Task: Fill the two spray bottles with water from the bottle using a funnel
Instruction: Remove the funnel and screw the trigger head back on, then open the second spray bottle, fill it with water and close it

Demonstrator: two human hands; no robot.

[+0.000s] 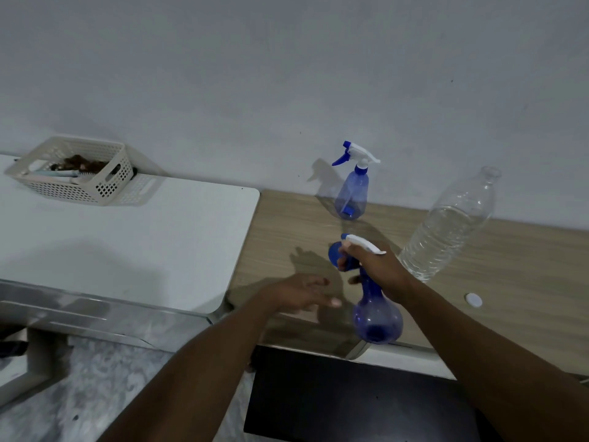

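My right hand (379, 266) grips the white-and-blue trigger head of a blue spray bottle (377, 317), which hangs over the front edge of the wooden table (287, 224). Behind that hand shows a blue funnel (336, 255), partly hidden. My left hand (302, 293) hovers just left of the bottle, fingers spread, holding nothing. A second blue spray bottle (352, 193) stands upright by the wall. The clear water bottle (446, 231) stands uncapped to the right, partly filled. Its white cap (473, 299) lies on the table near my right forearm.
A white table (127, 237) adjoins the wooden one on the left, with a cream perforated basket (73, 177) of small items at its back. A dark panel (350, 400) sits below the wooden table's front edge. The wall is close behind.
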